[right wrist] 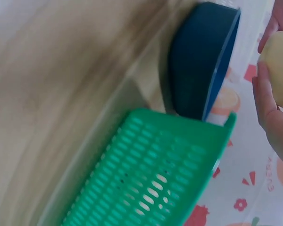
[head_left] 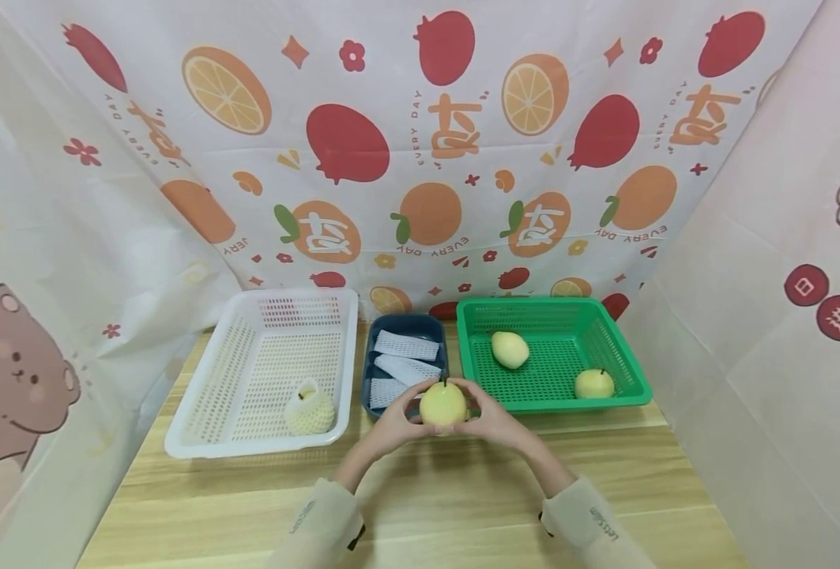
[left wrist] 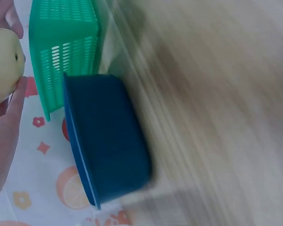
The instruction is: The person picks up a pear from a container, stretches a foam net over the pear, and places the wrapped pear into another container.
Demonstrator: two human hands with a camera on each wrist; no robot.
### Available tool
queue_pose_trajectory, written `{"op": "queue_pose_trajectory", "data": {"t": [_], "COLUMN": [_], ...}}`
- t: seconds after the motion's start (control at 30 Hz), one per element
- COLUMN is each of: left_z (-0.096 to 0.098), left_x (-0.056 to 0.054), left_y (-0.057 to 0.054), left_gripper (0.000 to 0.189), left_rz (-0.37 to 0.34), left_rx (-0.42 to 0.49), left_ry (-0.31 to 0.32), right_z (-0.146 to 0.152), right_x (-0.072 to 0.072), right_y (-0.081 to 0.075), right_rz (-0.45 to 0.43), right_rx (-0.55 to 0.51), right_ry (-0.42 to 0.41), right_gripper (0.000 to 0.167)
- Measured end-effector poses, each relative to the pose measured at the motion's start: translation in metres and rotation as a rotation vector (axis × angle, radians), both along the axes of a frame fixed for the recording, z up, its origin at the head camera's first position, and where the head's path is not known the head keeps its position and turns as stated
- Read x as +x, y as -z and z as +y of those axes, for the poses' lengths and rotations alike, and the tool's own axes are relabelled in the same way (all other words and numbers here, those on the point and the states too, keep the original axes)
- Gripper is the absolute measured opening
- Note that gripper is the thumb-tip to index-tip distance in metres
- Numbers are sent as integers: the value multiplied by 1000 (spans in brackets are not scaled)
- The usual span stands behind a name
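Note:
A yellow pear [head_left: 442, 405] with a dark stem is held up between both hands, in front of the dark blue bin [head_left: 407, 322]. My left hand [head_left: 400, 423] grips its left side and my right hand [head_left: 492, 420] its right side, fingers curved around it. In the left wrist view the pear [left wrist: 4, 66] shows at the left edge; in the right wrist view the pear [right wrist: 279, 70] is at the right edge. White foam net sleeves [head_left: 407, 346] lie in the blue bin, partly hidden by the hands.
At left stands a white basket [head_left: 202, 379] holding a pear in a foam net [head_left: 310, 411]. The green basket [head_left: 555, 405] at right holds a tilted pear [head_left: 510, 350] and another pear [head_left: 594, 384]. All stand on a wooden table [head_left: 455, 506] before a fruit-print cloth [head_left: 391, 79].

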State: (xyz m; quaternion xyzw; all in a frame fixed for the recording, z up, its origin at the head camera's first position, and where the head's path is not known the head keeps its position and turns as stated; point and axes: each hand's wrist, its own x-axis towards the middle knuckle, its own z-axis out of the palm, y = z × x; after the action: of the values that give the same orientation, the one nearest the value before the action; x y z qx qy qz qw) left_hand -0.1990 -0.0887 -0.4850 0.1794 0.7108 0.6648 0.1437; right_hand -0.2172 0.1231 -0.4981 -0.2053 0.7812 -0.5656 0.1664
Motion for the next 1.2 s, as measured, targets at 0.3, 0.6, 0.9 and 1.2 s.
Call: {"op": "queue_pose_trajectory", "data": {"t": [0.3, 0.6, 0.9, 1.2], "left_z": [-19, -29, -34, -36], "left_x": [5, 21, 23, 21], "left_y": [40, 45, 64, 89], "left_gripper": [74, 72, 76, 80], "left_rz": [32, 66, 141, 128], "left_rx": [-52, -124, -253, -328], "left_ry": [3, -20, -16, -1], "right_z": [-16, -31, -41, -44], "right_x": [7, 15, 15, 18], "right_y": [25, 52, 72, 86], "right_rz": [-21, -44, -35, -15], "right_rx": [-82, -70, 13, 92], "right_ry": [-75, -107, -126, -128], "right_gripper": [76, 79, 75, 74]}}
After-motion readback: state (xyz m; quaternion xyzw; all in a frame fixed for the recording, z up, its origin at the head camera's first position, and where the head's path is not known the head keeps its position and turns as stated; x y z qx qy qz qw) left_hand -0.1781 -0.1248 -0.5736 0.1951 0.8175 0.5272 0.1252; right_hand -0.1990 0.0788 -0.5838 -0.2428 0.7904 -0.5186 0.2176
